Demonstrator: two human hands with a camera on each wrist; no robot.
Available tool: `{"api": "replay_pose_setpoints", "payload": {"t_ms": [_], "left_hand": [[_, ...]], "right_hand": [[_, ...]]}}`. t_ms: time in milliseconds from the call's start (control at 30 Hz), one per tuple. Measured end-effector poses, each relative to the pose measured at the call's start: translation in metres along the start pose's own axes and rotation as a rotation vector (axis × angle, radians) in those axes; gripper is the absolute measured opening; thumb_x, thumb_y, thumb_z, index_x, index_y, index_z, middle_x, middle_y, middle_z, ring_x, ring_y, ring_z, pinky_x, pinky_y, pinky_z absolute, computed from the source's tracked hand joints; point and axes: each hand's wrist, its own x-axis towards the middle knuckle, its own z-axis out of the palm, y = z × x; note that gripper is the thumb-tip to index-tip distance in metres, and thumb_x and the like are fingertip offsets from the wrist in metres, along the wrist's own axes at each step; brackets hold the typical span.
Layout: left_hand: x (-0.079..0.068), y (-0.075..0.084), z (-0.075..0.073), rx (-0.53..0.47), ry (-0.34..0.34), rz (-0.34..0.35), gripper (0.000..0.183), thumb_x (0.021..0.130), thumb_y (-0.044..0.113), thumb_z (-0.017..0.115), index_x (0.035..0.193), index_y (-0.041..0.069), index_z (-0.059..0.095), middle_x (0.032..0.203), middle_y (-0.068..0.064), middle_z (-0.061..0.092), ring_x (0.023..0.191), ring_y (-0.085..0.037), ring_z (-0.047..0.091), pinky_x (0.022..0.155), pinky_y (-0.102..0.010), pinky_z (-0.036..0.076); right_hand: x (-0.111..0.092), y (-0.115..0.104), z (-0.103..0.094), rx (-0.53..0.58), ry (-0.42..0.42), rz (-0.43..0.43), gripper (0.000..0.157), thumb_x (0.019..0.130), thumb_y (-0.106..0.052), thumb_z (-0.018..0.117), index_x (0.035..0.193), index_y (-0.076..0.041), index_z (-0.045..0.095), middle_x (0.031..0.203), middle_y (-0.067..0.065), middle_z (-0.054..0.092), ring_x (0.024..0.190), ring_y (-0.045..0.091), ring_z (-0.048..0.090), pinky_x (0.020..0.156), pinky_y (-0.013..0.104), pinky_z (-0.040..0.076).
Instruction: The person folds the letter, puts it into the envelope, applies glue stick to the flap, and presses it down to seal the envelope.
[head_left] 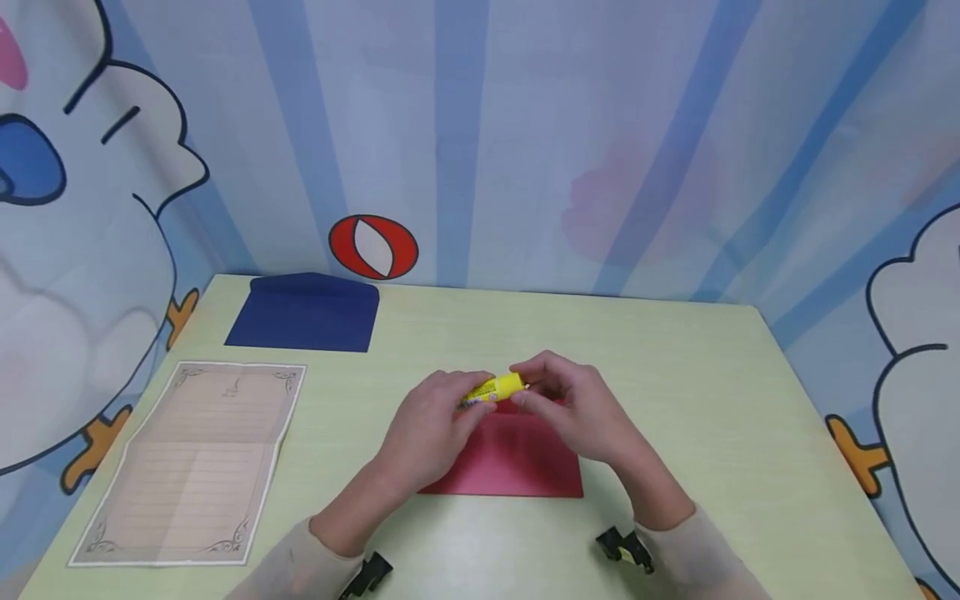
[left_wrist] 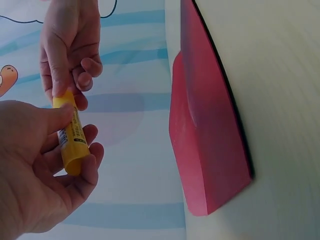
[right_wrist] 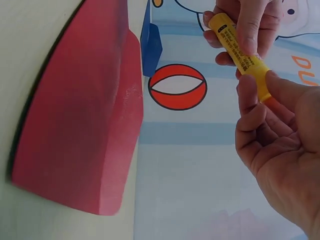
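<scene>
A yellow glue stick [head_left: 495, 389] is held up over a red envelope [head_left: 517, 458] on the table. My left hand [head_left: 433, 425] grips its printed body, thumb along one side and fingers curled round the other, as the left wrist view shows. At the capped end, my right hand [head_left: 581, 404] pinches the yellow cap [right_wrist: 261, 86] between thumb and forefinger. The cap sits against the body. In both wrist views the red envelope's flap [left_wrist: 185, 135] stands folded open, and a pale smeared patch shows on it in the right wrist view.
A dark blue envelope [head_left: 303, 312] lies at the back left of the table. In front of it rests a creased, lined sheet of letter paper [head_left: 191, 467] with an ornate border. A cartoon-printed curtain [head_left: 517, 150] stands behind the table [head_left: 675, 358].
</scene>
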Motion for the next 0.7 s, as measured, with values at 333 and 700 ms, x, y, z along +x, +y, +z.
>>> {"api": "replay_pose_setpoints", "payload": {"t_ms": [333,700], "left_hand": [[0.002,-0.002,0.003,-0.125,-0.008,-0.047,0.043,0.095,0.023,0.083,0.136,0.014,0.072,0.119,0.001,0.074,0.102,-0.015,0.066,0.086,-0.030,0.059],[0.004,0.000,0.009,-0.249,0.001,-0.106,0.040,0.091,0.027,0.087,0.127,0.016,0.073,0.101,0.010,0.076,0.091,-0.010,0.069,0.077,-0.026,0.060]], "right_hand": [[0.003,0.002,0.004,0.055,0.026,0.020,0.033,0.097,-0.006,0.078,0.129,-0.007,0.070,0.110,0.001,0.075,0.092,0.016,0.075,0.079,0.034,0.063],[0.002,-0.001,0.021,0.143,0.099,0.080,0.045,0.100,-0.015,0.076,0.143,-0.024,0.066,0.114,0.001,0.072,0.099,0.022,0.071,0.084,0.035,0.063]]}}
